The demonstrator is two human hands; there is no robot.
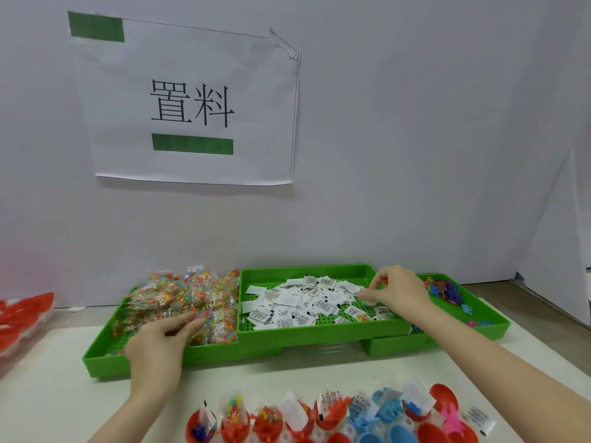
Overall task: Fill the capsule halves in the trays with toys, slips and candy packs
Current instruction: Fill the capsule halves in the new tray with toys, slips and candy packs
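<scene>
At the near edge of the white desk (80,394), a row of red and blue capsule halves (332,417) sits in a holder, most already stuffed with candy, printed slips and small plastic toys; the row lies nearer than both hands. Beyond it, the left hand (160,346) reaches into the left green tray (96,359), fingers extended and resting on the heap of clear candy packs (188,298) filled with coloured beads; whether it has actually pinched a pack cannot be told. The right hand (396,292) stretches across the raised middle green tray (319,335), thumb and fingers curled over the pile of white printed slips (307,302), pinching what appears to be a slip at the pile's right edge and a small orange piece higher up. Just behind that hand, the right green tray (492,327) holds a scatter of blue, pink and purple hand-shaped toys (447,290), partly blocked by the wrist. Red capsule shells (22,314) lie bagged at far left. On the grey wall behind, a taped paper sign (192,103) shows two large characters.
</scene>
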